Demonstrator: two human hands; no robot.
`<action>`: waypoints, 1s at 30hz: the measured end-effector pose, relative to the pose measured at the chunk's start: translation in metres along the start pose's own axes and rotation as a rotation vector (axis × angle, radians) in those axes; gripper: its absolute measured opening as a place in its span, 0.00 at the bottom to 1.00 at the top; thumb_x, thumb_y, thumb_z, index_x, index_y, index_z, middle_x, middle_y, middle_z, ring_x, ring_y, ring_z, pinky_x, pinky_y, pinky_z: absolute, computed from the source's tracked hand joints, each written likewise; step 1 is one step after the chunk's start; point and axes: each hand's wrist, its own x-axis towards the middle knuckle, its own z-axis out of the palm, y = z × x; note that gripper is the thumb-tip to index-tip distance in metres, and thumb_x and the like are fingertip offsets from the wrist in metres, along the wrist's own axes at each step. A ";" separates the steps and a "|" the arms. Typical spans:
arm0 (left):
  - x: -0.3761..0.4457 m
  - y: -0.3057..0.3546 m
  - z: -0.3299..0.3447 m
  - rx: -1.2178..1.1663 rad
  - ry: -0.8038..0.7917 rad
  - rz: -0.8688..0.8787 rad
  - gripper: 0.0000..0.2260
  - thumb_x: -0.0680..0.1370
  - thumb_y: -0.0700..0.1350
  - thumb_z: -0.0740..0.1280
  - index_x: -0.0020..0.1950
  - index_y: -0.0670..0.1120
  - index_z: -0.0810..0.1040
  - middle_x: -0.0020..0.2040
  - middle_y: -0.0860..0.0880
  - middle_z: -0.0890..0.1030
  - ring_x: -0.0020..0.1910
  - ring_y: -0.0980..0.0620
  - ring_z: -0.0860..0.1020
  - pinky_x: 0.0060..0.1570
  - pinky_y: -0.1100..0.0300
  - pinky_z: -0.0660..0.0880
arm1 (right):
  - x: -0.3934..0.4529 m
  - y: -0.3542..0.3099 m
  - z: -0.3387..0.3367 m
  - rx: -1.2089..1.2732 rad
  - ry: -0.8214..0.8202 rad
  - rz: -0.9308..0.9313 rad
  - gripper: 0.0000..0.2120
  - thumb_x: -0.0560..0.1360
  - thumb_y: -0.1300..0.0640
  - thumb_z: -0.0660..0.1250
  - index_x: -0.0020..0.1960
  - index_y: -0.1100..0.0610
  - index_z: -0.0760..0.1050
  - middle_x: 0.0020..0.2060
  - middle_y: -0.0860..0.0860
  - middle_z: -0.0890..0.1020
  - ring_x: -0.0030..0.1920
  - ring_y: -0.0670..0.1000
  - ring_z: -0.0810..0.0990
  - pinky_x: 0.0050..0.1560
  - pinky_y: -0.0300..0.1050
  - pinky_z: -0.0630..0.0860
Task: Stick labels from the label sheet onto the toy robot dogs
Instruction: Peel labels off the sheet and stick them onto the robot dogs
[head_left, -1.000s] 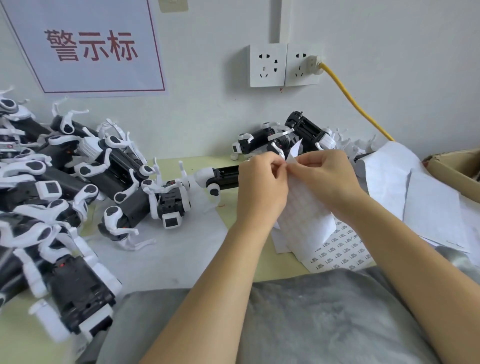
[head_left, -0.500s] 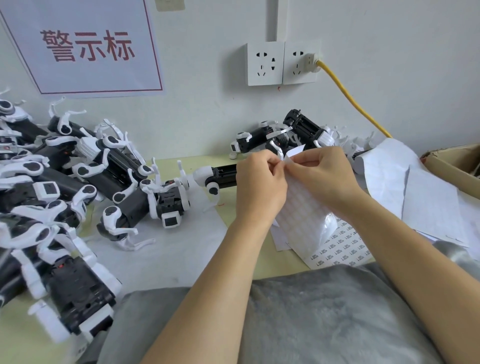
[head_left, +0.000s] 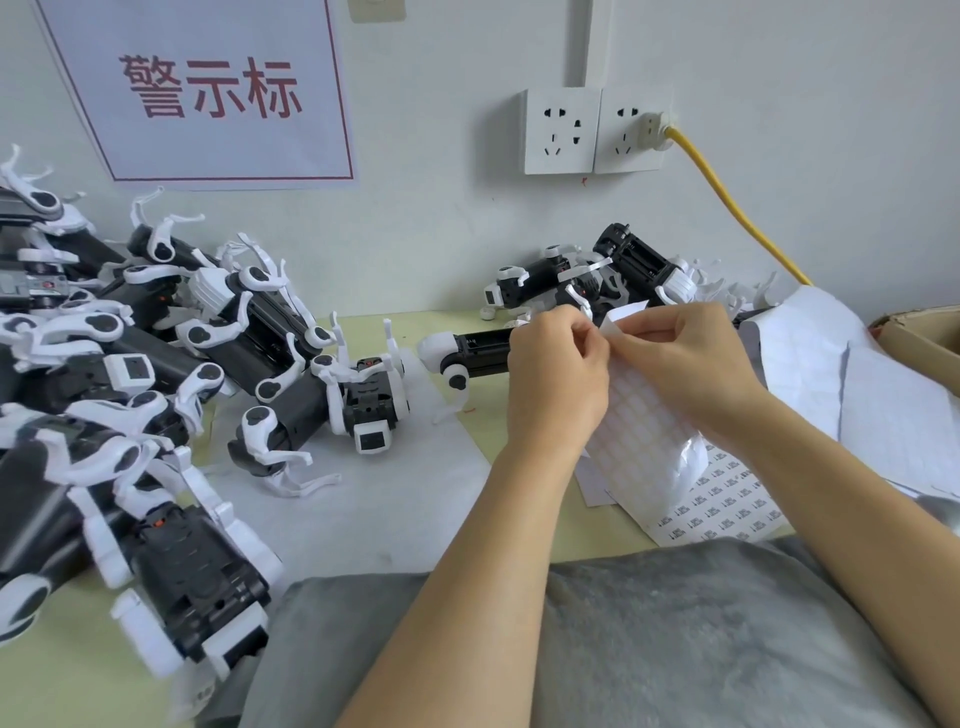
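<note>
Label sheet hangs right of centre in the frame, held up off the table between both hands, and its top edge is where the action is: the left hand has thumb and forefinger curled tight in a pinch at the sheet's upper left corner, while the right hand pinches the same top edge just beside it, fingers curled over the paper's folded white tip. Fingertips of the two hands are almost touching. Whether a single label is already lifted between them is too small to tell. Below the hands the sheet droops, curling glossy at its lower right, and shows a grid of small blank white rectangles. Under it, flat on the table at lower right of centre, lies a printed sheet with rows of tiny dark marks. One toy robot dog, black body with white legs, lies just left of the left hand, partly hidden behind it. More dogs are heaped across the left of the frame, and another cluster sits behind the hands by the wall.
</note>
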 end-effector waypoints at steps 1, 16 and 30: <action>0.000 0.000 0.000 -0.023 0.005 -0.004 0.07 0.79 0.38 0.66 0.42 0.40 0.82 0.37 0.46 0.82 0.37 0.49 0.80 0.37 0.58 0.75 | 0.000 0.000 0.000 0.006 -0.002 0.001 0.08 0.75 0.60 0.71 0.40 0.52 0.86 0.34 0.49 0.87 0.37 0.47 0.86 0.42 0.46 0.82; -0.001 -0.003 0.001 -0.246 0.004 -0.091 0.05 0.78 0.40 0.71 0.43 0.45 0.84 0.35 0.58 0.80 0.34 0.67 0.77 0.37 0.75 0.71 | -0.002 0.001 -0.004 0.043 -0.040 0.001 0.06 0.77 0.60 0.70 0.43 0.54 0.85 0.36 0.49 0.87 0.38 0.46 0.85 0.39 0.40 0.79; 0.004 -0.002 0.000 -0.283 -0.007 -0.177 0.05 0.79 0.40 0.69 0.45 0.43 0.85 0.39 0.48 0.84 0.41 0.49 0.82 0.49 0.47 0.81 | -0.001 0.001 -0.007 0.089 -0.071 0.017 0.09 0.75 0.66 0.66 0.43 0.59 0.84 0.37 0.56 0.86 0.35 0.48 0.82 0.39 0.43 0.78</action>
